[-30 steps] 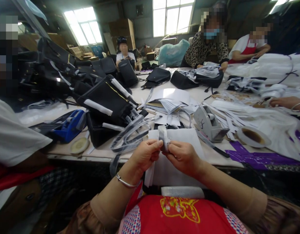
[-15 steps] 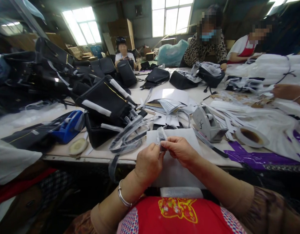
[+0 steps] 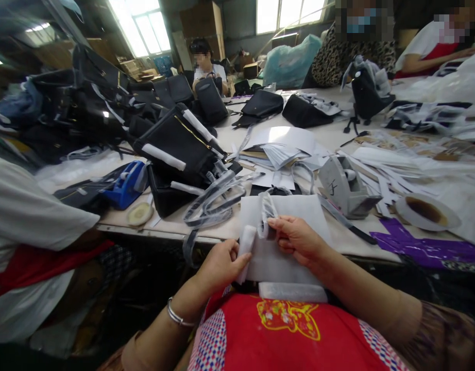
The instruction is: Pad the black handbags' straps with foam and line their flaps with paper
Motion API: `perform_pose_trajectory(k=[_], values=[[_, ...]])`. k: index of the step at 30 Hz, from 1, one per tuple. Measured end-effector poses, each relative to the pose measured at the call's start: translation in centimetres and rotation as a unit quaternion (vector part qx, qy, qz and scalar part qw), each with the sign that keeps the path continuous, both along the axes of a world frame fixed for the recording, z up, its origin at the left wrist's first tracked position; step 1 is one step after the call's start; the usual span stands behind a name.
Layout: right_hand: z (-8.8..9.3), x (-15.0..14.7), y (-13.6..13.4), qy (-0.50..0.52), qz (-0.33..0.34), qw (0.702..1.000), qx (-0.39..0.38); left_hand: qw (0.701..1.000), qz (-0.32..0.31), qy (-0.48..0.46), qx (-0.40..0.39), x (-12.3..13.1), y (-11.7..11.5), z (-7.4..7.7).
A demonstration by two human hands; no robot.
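Right before me a black bag lies at the table edge, its front covered by a white foam sheet (image 3: 303,263). A strap wrapped in clear plastic (image 3: 267,206) stands up in a loop over the sheet. My right hand (image 3: 301,241) pinches that strap between thumb and fingers. My left hand (image 3: 225,262) is closed around a white foam wrap (image 3: 246,243) along the left side, thumb on top and fingers partly hidden behind it. Another white wrapped strip (image 3: 293,292) runs along the near edge, by my red apron (image 3: 284,330).
Black bags (image 3: 175,152) and a blue tape dispenser (image 3: 125,185) lie left. A grey tape dispenser (image 3: 348,188), a tape roll (image 3: 426,211) and purple plastic (image 3: 411,245) lie right. White sheets (image 3: 280,139) are stacked behind. A co-worker's sleeve (image 3: 40,196) is close on the left.
My left hand has left the strap and moved down and left to the foam wrap. My right hand still holds the strap. The camera view has shifted, and a co-worker has tilted a black bag upright.
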State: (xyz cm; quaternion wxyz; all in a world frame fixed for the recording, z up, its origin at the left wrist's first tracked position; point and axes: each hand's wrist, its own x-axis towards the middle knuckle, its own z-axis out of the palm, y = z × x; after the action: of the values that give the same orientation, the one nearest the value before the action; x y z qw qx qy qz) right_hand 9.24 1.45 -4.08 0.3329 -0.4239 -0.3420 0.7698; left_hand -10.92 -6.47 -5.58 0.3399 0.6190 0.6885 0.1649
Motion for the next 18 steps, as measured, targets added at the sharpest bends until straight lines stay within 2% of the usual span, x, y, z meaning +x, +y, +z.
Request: perform_pose_trajectory(k=[3, 6, 9, 14, 18], values=[[-0.7, 0.2, -0.3, -0.002, 0.000, 1.000, -0.013, 0.998, -0.022, -0.062, -0.009, -0.2, -0.9, 0.7], [-0.7, 0.4, -0.6, 0.002, -0.005, 1.000, -0.017, 0.990, -0.070, -0.119, -0.011, -0.5, -1.7, 1.4], [-0.6, 0.3, -0.9, 0.007, -0.002, 1.000, -0.019, 0.985, -0.101, -0.139, -0.002, -0.8, -2.1, 1.8], [-0.9, 0.0, -1.1, 0.001, 0.007, 1.000, 0.007, 0.976, -0.096, -0.160, 0.114, 0.1, -1.6, 2.6], [-0.8, -0.3, -1.5, -0.048, 0.043, 0.996, 0.067, 0.971, -0.072, -0.186, 0.134, 1.8, -0.2, 3.5]])
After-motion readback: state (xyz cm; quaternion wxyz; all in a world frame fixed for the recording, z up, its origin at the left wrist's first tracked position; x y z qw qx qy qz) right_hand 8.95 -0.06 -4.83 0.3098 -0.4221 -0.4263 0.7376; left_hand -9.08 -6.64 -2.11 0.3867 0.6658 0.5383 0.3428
